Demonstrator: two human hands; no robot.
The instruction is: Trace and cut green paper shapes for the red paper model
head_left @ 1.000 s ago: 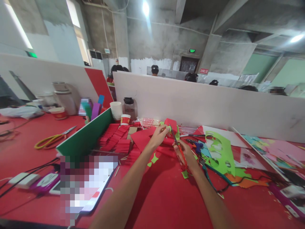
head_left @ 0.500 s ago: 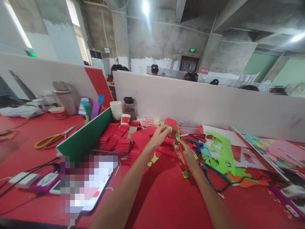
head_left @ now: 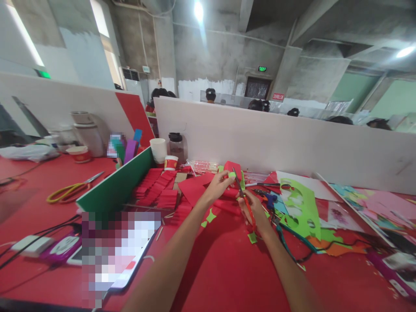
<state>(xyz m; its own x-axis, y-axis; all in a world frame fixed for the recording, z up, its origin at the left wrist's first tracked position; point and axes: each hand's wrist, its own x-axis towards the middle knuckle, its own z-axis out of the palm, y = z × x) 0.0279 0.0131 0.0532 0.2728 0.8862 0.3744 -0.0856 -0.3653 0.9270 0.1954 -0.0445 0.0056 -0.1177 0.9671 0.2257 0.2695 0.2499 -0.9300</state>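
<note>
— Position of the red-handled scissors [head_left: 244,200]?
— Over the red table [head_left: 221,260], long axis running away from the person, tips at the green paper scrap [head_left: 232,175].
— Hands?
— Right hand [head_left: 253,212] closed through the handles; left hand [head_left: 217,185] pinching the scrap, forearm outstretched.

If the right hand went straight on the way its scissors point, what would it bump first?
Probably the green scrap pinched by the left hand, right at the tips of the scissors; depth is unclear.
</note>
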